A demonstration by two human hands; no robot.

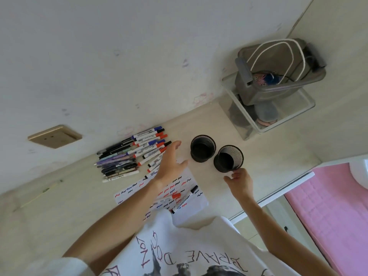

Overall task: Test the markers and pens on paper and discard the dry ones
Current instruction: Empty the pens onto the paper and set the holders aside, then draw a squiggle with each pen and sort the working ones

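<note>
Nearest: white printed shirt [191, 253] at the bottom of view, both bare forearms reaching out over the tabletop [59, 206].

Sheet of paper [196, 204] lies at the near edge of the tabletop, covered in short red, blue and black squiggles. Two markers rest on it: a black-capped marker [185, 199] lying diagonally, and a red-capped marker [169, 198] just beside it, partly under the left forearm.

Left hand [169, 166] hovers over the far part of the paper, palm down. Fingers spread wide, thumb out to the right, nothing held. Fingertips reach toward the loose row of whiteboard markers; actual contact cannot be told.

Right hand [240, 183] sits right of the paper, fingers loosely curled and narrow, tips touching the near rim of the right mesh cup [229, 158]. No pen in this hand.

Right mesh cup is black and tilted toward the camera. Left mesh cup [203, 148] stands upright, touching or just beside it on its far left. Both look dark inside; contents cannot be told.

Further left, whiteboard markers [150, 145] with red, blue and black caps lie side by side. Beside them, a bundle of thinner pens [117, 160], dark and pastel barrels, nearer the tabletop's left side.

Far right corner: clear bin [282, 114] with a grey basket [278, 72] stacked in it, white cord looped inside.

Wall beyond carries a gold socket plate [54, 136].
</note>
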